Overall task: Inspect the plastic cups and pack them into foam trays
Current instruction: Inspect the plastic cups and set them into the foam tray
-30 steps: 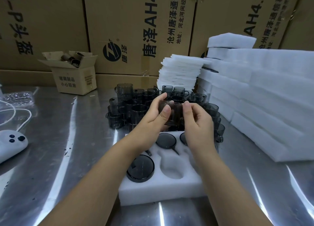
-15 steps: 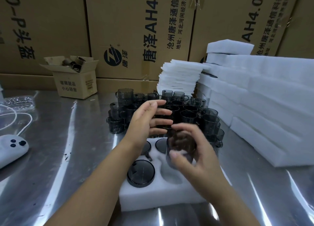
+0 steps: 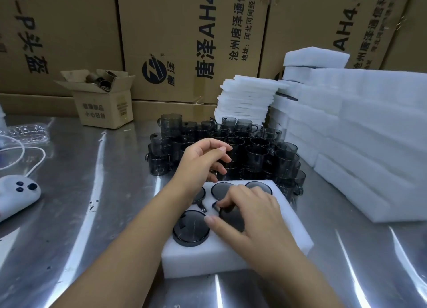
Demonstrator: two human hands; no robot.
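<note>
Cardboard cartons (image 3: 184, 30) printed with Chinese lettering wall off the back of a shiny steel counter (image 3: 92, 215). At its near middle lies a white foam tray (image 3: 231, 259) with round pockets. The right hand (image 3: 251, 217) is over the tray's front middle pocket, with thumb and curled fingers gripping a smoky plastic cup (image 3: 227, 215) set bottom-up there. The hand hides how deep the cup sits. An upturned cup (image 3: 190, 229) fills the tray's front-left pocket, and more dark bases (image 3: 220, 189) show in its back row.

The left hand (image 3: 198, 162) hovers just behind the tray, fingers loosely curled and holding nothing, in front of a crowd of loose cups (image 3: 254, 150) standing right behind the tray. Right of the tray rise stacks of white foam blocks (image 3: 369, 134), and a pile of thin foam sheets (image 3: 245, 99) stands farther behind it. Well to the tray's left are a small open cardboard box (image 3: 104, 104) and a white device (image 3: 16, 196) with dark buttons.
</note>
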